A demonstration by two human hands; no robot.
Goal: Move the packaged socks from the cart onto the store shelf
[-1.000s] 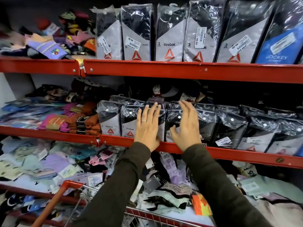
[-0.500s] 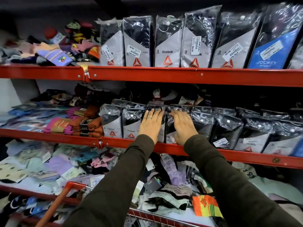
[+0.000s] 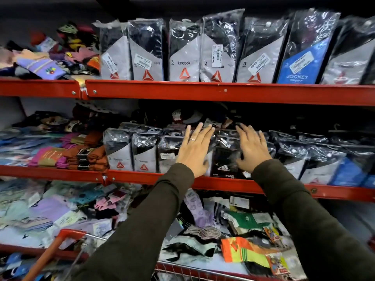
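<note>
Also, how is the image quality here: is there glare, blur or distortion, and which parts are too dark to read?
Head view: glare on the plastic of the top-shelf Reebok packs; the wide lens bows the red shelf edge; the left side and the loose socks by the cart are smeared; the back of the middle shelf is too dark to read; both hands, left and right, stay fairly sharp.

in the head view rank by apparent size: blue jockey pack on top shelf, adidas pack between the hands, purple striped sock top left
1. Blue Jockey pack
2. Adidas pack, partly hidden by the hands, so unsure
3. Purple striped sock
</note>
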